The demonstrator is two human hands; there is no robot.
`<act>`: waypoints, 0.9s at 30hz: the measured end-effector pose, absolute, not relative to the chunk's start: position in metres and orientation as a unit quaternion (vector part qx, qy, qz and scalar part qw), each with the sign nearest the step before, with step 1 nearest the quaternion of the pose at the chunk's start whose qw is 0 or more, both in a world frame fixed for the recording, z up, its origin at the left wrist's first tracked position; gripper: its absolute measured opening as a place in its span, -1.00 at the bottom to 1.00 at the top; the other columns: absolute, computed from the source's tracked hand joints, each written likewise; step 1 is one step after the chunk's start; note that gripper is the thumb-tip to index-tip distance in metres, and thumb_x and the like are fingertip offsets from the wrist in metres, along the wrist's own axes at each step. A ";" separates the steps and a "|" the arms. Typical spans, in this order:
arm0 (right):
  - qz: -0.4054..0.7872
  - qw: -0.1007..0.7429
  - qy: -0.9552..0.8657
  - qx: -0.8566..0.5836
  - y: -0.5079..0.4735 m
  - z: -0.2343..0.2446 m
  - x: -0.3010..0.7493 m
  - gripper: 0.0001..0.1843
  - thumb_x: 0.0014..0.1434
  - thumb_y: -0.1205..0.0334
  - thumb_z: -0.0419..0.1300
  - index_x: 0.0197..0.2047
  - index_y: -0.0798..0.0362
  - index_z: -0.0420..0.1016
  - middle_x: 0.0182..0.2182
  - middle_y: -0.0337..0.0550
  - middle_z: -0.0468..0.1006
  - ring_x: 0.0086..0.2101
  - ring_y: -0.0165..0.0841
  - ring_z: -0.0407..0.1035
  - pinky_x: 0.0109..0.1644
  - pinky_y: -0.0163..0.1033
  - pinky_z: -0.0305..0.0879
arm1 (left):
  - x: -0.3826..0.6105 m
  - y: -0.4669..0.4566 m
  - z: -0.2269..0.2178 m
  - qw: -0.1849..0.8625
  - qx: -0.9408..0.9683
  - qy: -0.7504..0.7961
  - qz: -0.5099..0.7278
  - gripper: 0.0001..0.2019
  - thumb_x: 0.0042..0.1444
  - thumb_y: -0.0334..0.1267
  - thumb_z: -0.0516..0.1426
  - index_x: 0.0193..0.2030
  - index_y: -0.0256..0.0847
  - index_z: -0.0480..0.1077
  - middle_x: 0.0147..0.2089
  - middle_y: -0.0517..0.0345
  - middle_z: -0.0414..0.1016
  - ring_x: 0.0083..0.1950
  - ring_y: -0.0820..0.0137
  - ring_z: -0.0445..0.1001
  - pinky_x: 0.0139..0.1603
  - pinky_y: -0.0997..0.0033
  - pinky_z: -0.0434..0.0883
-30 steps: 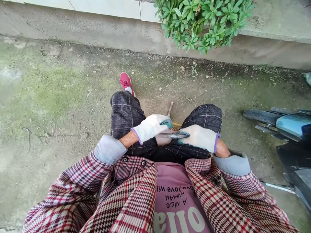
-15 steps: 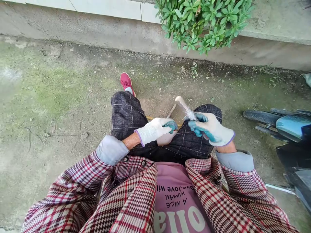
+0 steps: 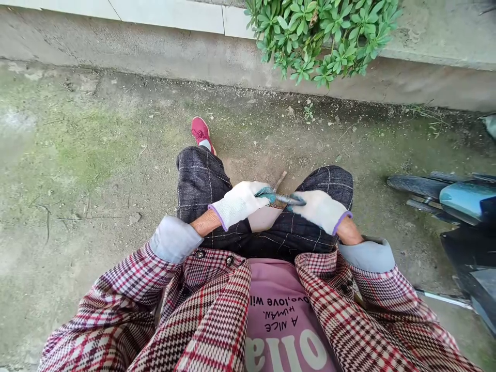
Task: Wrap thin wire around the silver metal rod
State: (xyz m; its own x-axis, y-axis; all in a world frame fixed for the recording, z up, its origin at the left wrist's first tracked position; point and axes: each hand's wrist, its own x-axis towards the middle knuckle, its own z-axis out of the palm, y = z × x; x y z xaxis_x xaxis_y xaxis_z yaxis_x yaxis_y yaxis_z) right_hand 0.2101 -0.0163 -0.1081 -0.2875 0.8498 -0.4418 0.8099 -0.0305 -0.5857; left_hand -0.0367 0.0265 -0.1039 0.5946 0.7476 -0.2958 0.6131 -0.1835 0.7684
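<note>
Both hands wear white knitted gloves with teal-coated fingers, and they meet above my lap. My left hand (image 3: 248, 200) is closed, its fingertips around the left end of a thin grey rod-like thing (image 3: 284, 199). Back upward, my right hand (image 3: 320, 206) is closed on the rod's other end. Motion blur and the gloves hide the rod's ends, so I cannot tell its exact kind. A brown stick (image 3: 280, 180) pokes up just beyond the hands. Below them, between my thighs, is a smooth pale piece (image 3: 265, 219), partly covered by my left hand.
Bare, mossy ground (image 3: 116, 155) surrounds my legs. A low concrete wall (image 3: 155, 57) runs across the far side, with a leafy green shrub (image 3: 325, 36) overhanging it. At right stands a blue and black wheeled vehicle (image 3: 461, 199). My red shoe (image 3: 200, 132) is ahead.
My right hand has swung left and turned its back upward, meeting the left hand. The pale-tipped, plastic-wrapped stick it held upright no longer shows that way; a grey rod now spans both hands.
</note>
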 end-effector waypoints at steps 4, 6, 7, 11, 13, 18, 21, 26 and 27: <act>0.456 0.175 -0.556 -0.673 -0.009 -0.092 0.224 -0.72 0.09 0.00 0.34 -0.36 0.05 0.51 -0.55 -0.25 0.40 -0.54 -0.41 0.23 -0.50 -0.28 0.14 | -0.033 0.021 -0.107 0.534 0.741 0.398 0.085 -0.78 0.24 -0.28 0.13 -0.10 -0.25 0.59 -0.08 0.05 0.68 -0.08 0.31 0.60 0.09 0.35 0.46; 0.550 0.252 -0.448 -0.659 -0.011 -0.082 0.226 -0.63 0.04 -0.06 0.39 -0.25 0.06 0.53 -0.54 -0.28 0.41 -0.59 -0.45 0.21 -0.59 -0.31 0.12 | -0.032 0.020 -0.110 0.579 0.714 0.382 0.094 -0.79 0.24 -0.30 0.11 -0.14 -0.25 0.58 -0.11 0.08 0.68 -0.09 0.34 0.60 0.08 0.38 0.47; 0.590 0.272 -0.409 -0.641 -0.013 -0.078 0.227 -0.58 0.01 -0.06 0.41 -0.20 0.07 0.54 -0.54 -0.28 0.43 -0.61 -0.46 0.21 -0.62 -0.32 0.11 | -0.033 0.019 -0.111 0.596 0.701 0.379 0.096 -0.80 0.23 -0.32 0.11 -0.17 -0.25 0.57 -0.14 0.11 0.68 -0.12 0.37 0.59 0.06 0.40 0.47; 0.704 0.188 -0.440 -0.525 -0.017 -0.070 0.229 -0.49 -0.02 -0.04 0.45 -0.10 0.14 0.62 -0.56 -0.28 0.46 -0.64 -0.47 0.23 -0.63 -0.32 0.18 | -0.036 0.022 -0.114 0.608 0.680 0.400 0.087 -0.84 0.21 -0.33 0.11 -0.25 -0.27 0.54 -0.27 0.16 0.63 -0.25 0.41 0.52 -0.11 0.45 0.45; 0.700 0.088 -0.537 -0.463 -0.018 -0.073 0.229 -0.48 -0.05 0.01 0.47 -0.08 0.16 0.66 -0.53 -0.25 0.53 -0.56 -0.41 0.34 -0.52 -0.28 0.34 | -0.037 0.026 -0.112 0.590 0.682 0.422 0.093 -0.83 0.21 -0.27 0.13 -0.28 -0.28 0.53 -0.31 0.16 0.60 -0.27 0.42 0.49 -0.17 0.46 0.42; 0.531 0.004 -0.675 -0.512 -0.026 -0.093 0.214 -0.64 0.02 0.07 0.39 -0.10 -0.01 0.71 -0.40 -0.17 0.67 -0.35 -0.18 0.51 -0.28 -0.15 0.46 | -0.041 0.032 -0.104 0.520 0.712 0.462 0.099 -0.79 0.23 -0.21 0.12 -0.27 -0.26 0.54 -0.35 0.19 0.54 -0.33 0.43 0.41 -0.26 0.46 0.34; 0.468 0.010 -0.676 -0.569 -0.025 -0.104 0.207 -0.76 0.06 0.11 0.33 -0.19 -0.04 0.70 -0.40 -0.11 0.67 -0.35 -0.16 0.50 -0.27 -0.15 0.40 | -0.041 0.030 -0.102 0.473 0.747 0.459 0.085 -0.78 0.24 -0.19 0.12 -0.25 -0.25 0.56 -0.34 0.16 0.55 -0.33 0.41 0.42 -0.22 0.42 0.34; 0.360 0.071 -0.656 -0.659 -0.009 -0.106 0.215 -0.78 0.13 0.06 0.26 -0.39 0.04 0.54 -0.45 -0.14 0.58 -0.40 -0.28 0.40 -0.29 -0.21 0.29 | -0.036 0.024 -0.101 0.519 0.734 0.430 0.084 -0.80 0.25 -0.23 0.14 -0.17 -0.22 0.60 -0.26 0.08 0.62 -0.27 0.36 0.51 -0.14 0.39 0.41; 0.363 0.102 -0.638 -0.671 -0.007 -0.103 0.217 -0.75 0.13 0.03 0.27 -0.42 0.04 0.50 -0.49 -0.18 0.53 -0.42 -0.32 0.37 -0.33 -0.24 0.26 | -0.035 0.022 -0.102 0.542 0.723 0.418 0.091 -0.81 0.24 -0.24 0.15 -0.18 -0.22 0.60 -0.27 0.08 0.63 -0.27 0.36 0.52 -0.14 0.40 0.42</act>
